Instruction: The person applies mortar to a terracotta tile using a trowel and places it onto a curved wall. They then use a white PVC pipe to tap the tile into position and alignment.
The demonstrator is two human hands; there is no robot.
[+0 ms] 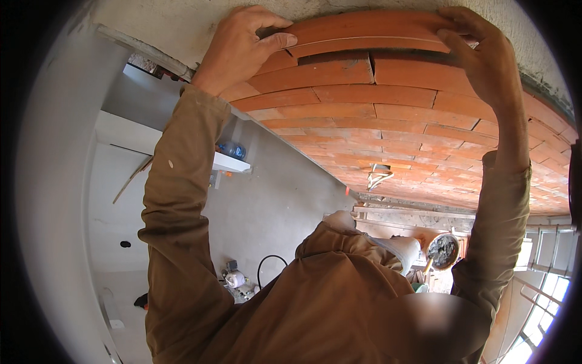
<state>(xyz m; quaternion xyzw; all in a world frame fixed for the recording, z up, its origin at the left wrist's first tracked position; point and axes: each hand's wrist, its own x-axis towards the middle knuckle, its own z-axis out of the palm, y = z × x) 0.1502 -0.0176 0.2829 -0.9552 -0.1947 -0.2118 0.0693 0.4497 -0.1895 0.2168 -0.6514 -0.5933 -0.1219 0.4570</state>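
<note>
A long, flat orange clay brick [367, 25] spans the space between my two hands at the top of the view. My left hand [242, 48] grips its left end, thumb on the near side and fingers bent over the far side. The right end is held by my right hand [485, 64], its thumb and fingers around the edge. Directly behind the brick runs a surface of laid orange bricks [400, 97], with a dark gap beside the held one. Rough grey plaster [176, 30] borders it above.
Pale looped wires [379, 178] stick out of a small opening in the brickwork. A round container of grey mortar [443, 250] stands low on the right. A blue water jug [233, 150] rests on a white shelf [230, 162] at the left. Bright window panes [539, 315] are at lower right.
</note>
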